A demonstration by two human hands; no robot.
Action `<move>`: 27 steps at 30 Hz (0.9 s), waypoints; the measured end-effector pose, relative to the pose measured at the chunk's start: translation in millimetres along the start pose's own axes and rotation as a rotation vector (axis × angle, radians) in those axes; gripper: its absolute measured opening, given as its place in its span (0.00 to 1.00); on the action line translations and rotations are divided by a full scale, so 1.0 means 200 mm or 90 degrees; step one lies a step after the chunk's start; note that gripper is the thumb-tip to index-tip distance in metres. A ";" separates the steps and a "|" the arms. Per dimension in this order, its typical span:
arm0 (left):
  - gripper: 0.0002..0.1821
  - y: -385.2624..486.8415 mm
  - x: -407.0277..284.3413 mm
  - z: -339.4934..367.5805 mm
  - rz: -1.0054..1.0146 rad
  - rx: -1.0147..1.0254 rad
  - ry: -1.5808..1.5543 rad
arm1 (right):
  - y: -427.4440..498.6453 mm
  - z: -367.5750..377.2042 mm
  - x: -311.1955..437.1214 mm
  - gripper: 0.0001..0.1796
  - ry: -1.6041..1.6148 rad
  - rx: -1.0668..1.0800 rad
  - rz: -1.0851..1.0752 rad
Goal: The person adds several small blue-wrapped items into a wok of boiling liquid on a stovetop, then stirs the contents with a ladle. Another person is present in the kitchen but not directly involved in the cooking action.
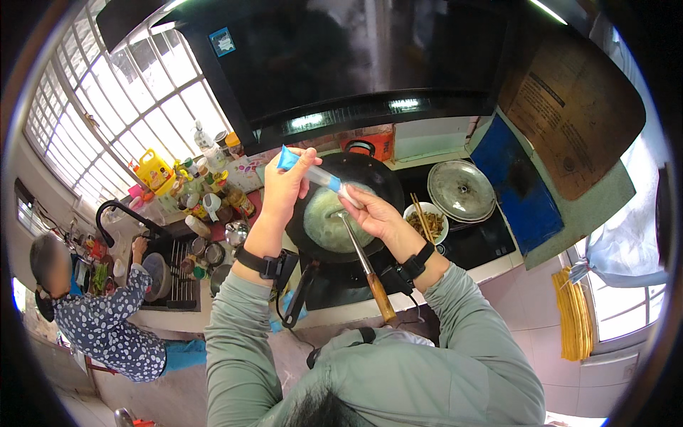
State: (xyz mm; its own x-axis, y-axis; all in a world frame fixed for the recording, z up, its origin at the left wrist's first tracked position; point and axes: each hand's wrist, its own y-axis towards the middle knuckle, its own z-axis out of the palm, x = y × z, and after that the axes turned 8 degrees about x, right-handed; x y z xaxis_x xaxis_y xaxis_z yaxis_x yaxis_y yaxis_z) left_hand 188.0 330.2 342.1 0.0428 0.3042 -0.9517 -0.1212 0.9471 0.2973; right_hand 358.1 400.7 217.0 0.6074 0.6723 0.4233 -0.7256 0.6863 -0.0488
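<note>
Both hands are raised above a black wok [392,181] that holds bubbling, pale greenish-white liquid [326,224]. Between them is a tube-shaped clear plastic packet [319,178] with blue ends, tilted down to the right. My left hand [288,181] grips its upper blue end. The lower end, near a whitish part, is in the fingers of my right hand [372,209]. A metal cooking utensil with a wooden handle [380,296] rests in the wok, its head in the liquid and its handle towards me. What the packet contains is unclear.
On the right of the cooktop stand a bowl of food [436,221] with chopsticks [423,219] across it, and a round metal lid [461,190]. Bottles and jars [213,197] crowd the left counter. Another person [109,323] is at the sink [181,301]. A range hood [368,115] hangs above.
</note>
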 end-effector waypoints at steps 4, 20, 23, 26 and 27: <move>0.13 0.02 0.01 -0.03 0.010 -0.010 -0.004 | 0.01 -0.04 0.02 0.14 -0.017 -0.015 -0.016; 0.12 -0.04 0.16 -0.17 -0.043 -0.077 0.174 | -0.02 -0.15 0.08 0.14 -0.021 -0.094 -0.097; 0.12 -0.14 0.25 -0.22 -0.120 -0.029 0.273 | -0.01 -0.18 0.08 0.12 -0.031 -0.076 -0.097; 0.12 -0.24 0.26 -0.38 -0.067 -0.120 0.073 | -0.02 -0.20 0.10 0.13 -0.016 -0.053 -0.098; 0.13 -0.30 0.25 -0.46 -0.054 -0.148 -0.037 | -0.03 -0.20 0.11 0.14 0.002 -0.050 -0.094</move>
State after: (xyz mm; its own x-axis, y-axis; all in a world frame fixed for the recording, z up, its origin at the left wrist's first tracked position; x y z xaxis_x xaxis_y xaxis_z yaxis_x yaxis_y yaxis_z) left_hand 105.8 279.9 270.3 0.1178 0.2368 -0.9644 -0.3399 0.9221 0.1849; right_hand 389.0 422.2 190.3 0.7066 0.5630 0.4285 -0.6009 0.7973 -0.0567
